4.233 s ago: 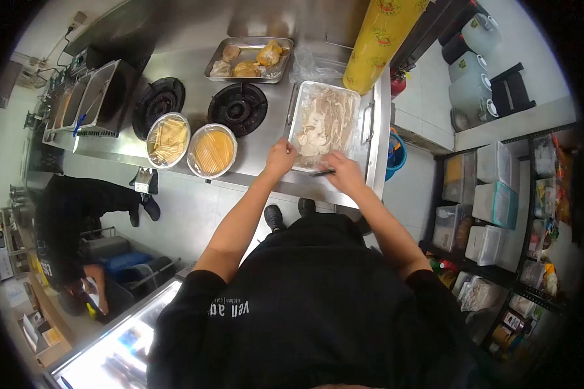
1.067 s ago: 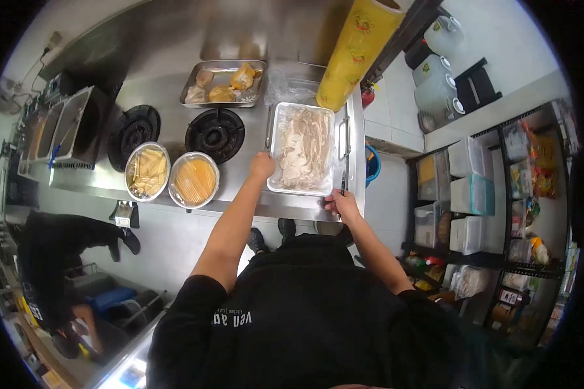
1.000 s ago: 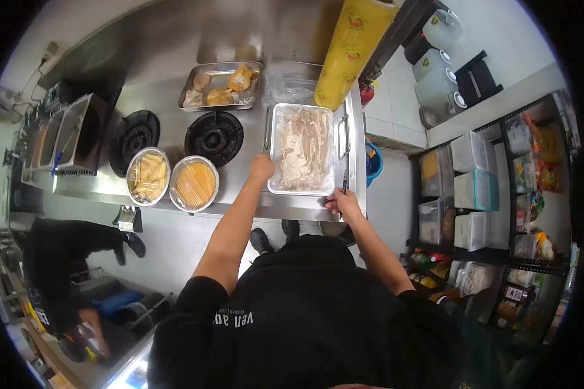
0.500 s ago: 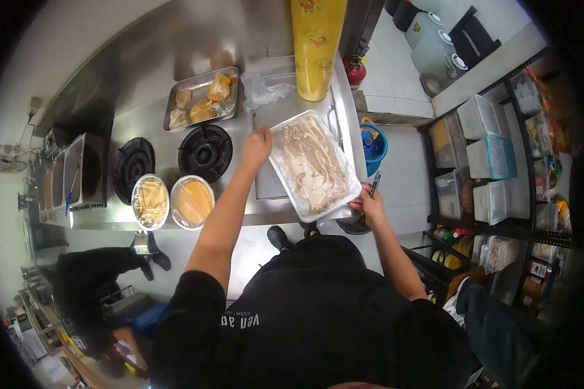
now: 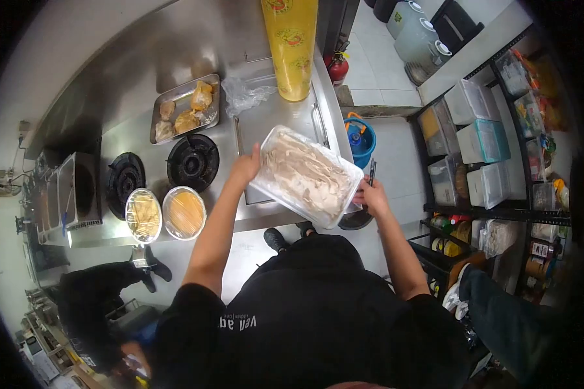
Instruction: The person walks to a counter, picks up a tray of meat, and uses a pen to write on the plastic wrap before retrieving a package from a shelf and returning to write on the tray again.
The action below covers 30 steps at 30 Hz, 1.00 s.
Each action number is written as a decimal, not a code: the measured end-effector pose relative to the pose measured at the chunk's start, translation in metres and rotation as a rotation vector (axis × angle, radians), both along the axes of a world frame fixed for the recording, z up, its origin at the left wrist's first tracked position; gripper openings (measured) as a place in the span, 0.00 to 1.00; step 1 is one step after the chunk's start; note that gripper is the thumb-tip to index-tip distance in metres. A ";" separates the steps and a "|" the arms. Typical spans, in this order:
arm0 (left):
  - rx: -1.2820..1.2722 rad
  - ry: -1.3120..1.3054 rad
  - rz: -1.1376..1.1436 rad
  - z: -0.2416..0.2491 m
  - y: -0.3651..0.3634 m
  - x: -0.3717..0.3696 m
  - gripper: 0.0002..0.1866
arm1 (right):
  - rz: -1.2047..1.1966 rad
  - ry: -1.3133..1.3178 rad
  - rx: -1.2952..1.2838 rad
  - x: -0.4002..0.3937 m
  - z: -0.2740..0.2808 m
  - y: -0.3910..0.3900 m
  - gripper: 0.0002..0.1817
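Observation:
A white rectangular tray [image 5: 296, 211] of pale, thin sliced meat [image 5: 308, 170] is held up in front of me, tilted, seemingly under clear wrap. My left hand [image 5: 246, 167] grips its left side, thumb up along the rim. At the lower right corner, my right hand [image 5: 372, 196] holds the other end. A slim dark pen-like object [image 5: 372, 170] sticks up from that same hand. Some of my fingers are hidden beneath the tray. Behind it, a tall yellow patterned roll [image 5: 291, 52] stands upright on the steel counter [image 5: 285, 120].
Left on the counter are a metal tray [image 5: 154, 129] of yellowish chunks, crumpled plastic [image 5: 246, 96], two burners [image 5: 193, 161] and two wrapped bowls [image 5: 184, 212]. A blue bucket [image 5: 365, 144] and shelves of containers [image 5: 483, 141] stand right. Other people are at lower left [image 5: 87, 305] and lower right [image 5: 506, 318].
The tray has turned, its right end swinging down and toward me, and both hands have moved with it. My view has shifted slightly, so the counter appears further left. Both hands keep their hold.

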<state>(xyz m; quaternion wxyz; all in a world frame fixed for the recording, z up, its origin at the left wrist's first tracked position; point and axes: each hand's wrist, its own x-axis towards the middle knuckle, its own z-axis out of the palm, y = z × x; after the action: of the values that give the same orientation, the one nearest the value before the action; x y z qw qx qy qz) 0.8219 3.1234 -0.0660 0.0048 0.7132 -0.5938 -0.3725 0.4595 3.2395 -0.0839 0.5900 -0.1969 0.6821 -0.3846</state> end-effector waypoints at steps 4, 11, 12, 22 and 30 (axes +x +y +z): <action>0.074 0.225 0.349 -0.020 0.090 0.028 0.54 | 0.199 0.167 -0.091 0.003 0.003 -0.031 0.14; 0.130 0.582 0.782 -0.055 0.152 0.047 0.52 | 0.480 0.580 -0.206 0.016 -0.080 -0.113 0.14; 0.076 0.621 0.793 -0.060 0.151 0.047 0.51 | 0.484 0.580 -0.214 0.023 -0.072 -0.112 0.14; 0.217 0.895 0.559 -0.042 0.151 0.050 0.39 | 0.212 0.700 -0.493 0.028 -0.007 -0.041 0.24; -0.777 0.288 0.282 -0.092 0.116 0.050 0.22 | 0.222 0.618 -0.340 0.025 0.087 0.134 0.17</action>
<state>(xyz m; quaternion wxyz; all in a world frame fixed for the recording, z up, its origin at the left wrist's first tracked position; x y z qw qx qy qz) 0.8722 3.2390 -0.1582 0.4065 0.6733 -0.5798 -0.2129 0.4848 3.3732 0.0030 0.3531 -0.4718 0.7291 -0.3481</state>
